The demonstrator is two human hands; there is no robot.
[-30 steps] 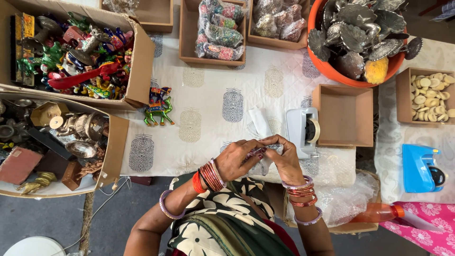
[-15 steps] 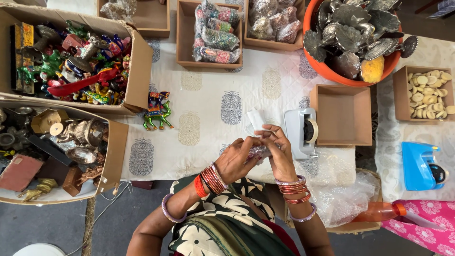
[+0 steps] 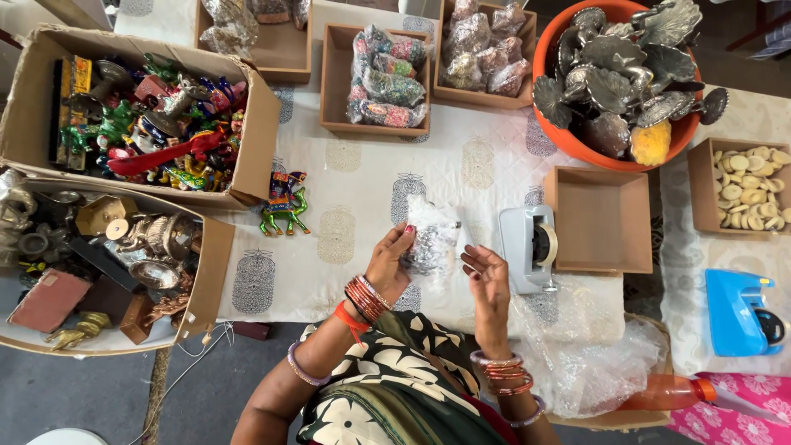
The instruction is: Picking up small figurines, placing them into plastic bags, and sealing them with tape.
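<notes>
While held up over the patterned counter (image 3: 371,177), small bubble-wrapped bundle (image 3: 430,241) pinched in left hand (image 3: 390,262), fingers curled on its near edge. Right hand (image 3: 488,278) just beside it, palm turned inward, fingers loosely spread and holding nothing, fingertips near but apart from the wrap. Directly right, grey tape dispenser (image 3: 529,247), then an empty cardboard tray (image 3: 601,218). Left of the hands, painted camel figurine (image 3: 285,203) standing alone on the cloth. Beyond, cardboard box of colourful figurines (image 3: 136,124), box of metal ware (image 3: 99,255), orange tub of silver leaf-shaped dishes (image 3: 618,78). Near right forearm, loose sheet of bubble wrap (image 3: 593,363). Both wrists ringed with bangles.
</notes>
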